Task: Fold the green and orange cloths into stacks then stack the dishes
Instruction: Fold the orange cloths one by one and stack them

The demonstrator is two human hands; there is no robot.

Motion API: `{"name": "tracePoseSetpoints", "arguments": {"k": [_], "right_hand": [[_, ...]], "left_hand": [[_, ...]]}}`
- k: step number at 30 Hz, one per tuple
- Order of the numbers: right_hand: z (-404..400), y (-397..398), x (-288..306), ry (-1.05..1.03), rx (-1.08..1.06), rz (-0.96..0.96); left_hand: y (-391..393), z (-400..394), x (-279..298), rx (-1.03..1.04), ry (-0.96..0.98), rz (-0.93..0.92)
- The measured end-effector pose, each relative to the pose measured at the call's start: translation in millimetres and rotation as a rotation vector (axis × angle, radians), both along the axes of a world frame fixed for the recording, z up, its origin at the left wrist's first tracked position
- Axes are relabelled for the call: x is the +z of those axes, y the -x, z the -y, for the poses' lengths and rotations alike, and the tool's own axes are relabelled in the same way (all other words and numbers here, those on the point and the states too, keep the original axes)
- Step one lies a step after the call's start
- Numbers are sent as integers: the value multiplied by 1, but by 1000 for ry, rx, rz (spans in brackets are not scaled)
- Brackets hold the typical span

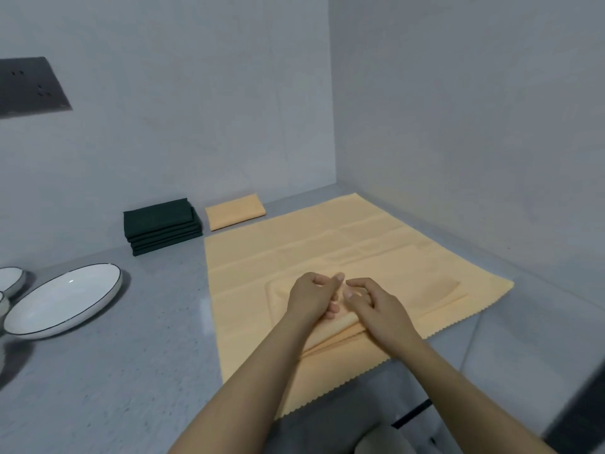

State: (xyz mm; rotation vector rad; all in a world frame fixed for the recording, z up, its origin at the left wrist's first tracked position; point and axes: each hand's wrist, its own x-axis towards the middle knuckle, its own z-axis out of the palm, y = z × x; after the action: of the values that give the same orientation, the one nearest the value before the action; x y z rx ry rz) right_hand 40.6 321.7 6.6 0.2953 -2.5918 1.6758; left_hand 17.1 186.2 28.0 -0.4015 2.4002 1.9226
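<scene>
Both hands sit at mid-counter over a partly folded pale orange cloth [330, 329] w/ layered edges showing near the wrists. Left hand [311, 298]: fingers curled, thumb tip up against the index, seemingly pinching a bit of orange fabric, tho the exact grip is hard to tell. Right hand [376, 309]: fingers bent & slightly spread, tips down on the fold; can't tell if it pinches or just presses. The two hands are just beside each other, thumbs nearly touching.

Under the fold lies a large pale orange cloth spread flat [343, 244] on the speckled grey countertop [131, 371]. Its near edge is zigzag-cut & runs diagonally, hanging close to the counter's front edge at lower right. Its far-right corner reaches near the right wall; its left edge is straight, running front to back.

At the back, by the wall: a stack of folded dark green cloths [162, 226], edges a bit stepped, & just beside it on the right a single folded orange cloth [235, 211], apart from the stack but near. The spread cloth's far-left corner comes close to both.

Far left: a wide white shallow plate w/ thin dark rim [62, 301], & a smaller white bowl [11, 280] behind it, partly cut by the frame edge. Another dish edge shows at the extreme left.

Open room: bare grey counter between the plate & the spread cloth's left edge, widening toward the front.
</scene>
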Motion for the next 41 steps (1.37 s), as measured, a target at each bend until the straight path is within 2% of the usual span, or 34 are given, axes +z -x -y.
{"name": "tracePoseSetpoints", "arguments": {"k": [2, 3, 4, 7, 8, 12, 14, 17, 21, 23, 26, 28, 36, 41], "right_hand": [[-1, 3, -5, -65, 14, -9], [-1, 4, -7, -89, 19, -19], [-2, 5, -8, -111, 25, -28], [-4, 7, -10, -134, 38, -58], [-5, 8, -11, -134, 33, -67], [-5, 8, -13, -139, 0, -94], [-3, 8, -13, -174, -19, -115], [1, 8, -16, -306, -37, -176], [7, 4, -19, -417, -69, -208], [10, 2, -18, -440, -63, -204], [12, -1, -17, -454, -55, -197], [12, -3, -18, -462, -49, -196], [7, -1, -14, -516, 1, -223], [13, 10, -3, -637, 16, -234]], "left_hand": [[-1, 5, 1, 5, -68, -48], [-2, 10, 0, 39, -31, -114], [-4, 17, -2, 74, 115, -195], [-9, 44, -8, 64, 850, -384], [-10, 49, -9, 15, 958, -385], [-12, 55, -23, -307, 1080, -193], [-10, 53, -32, -385, 1152, -98], [-6, 51, -37, -421, 1237, -48], [-5, 51, -33, -417, 1230, -29], [0, 51, -30, -365, 1210, -95], [15, 45, -24, -276, 1027, -266], [25, 39, -22, -266, 951, -313], [49, 38, -8, -190, 719, -275], [30, 71, -2, -122, 767, -233]]}}
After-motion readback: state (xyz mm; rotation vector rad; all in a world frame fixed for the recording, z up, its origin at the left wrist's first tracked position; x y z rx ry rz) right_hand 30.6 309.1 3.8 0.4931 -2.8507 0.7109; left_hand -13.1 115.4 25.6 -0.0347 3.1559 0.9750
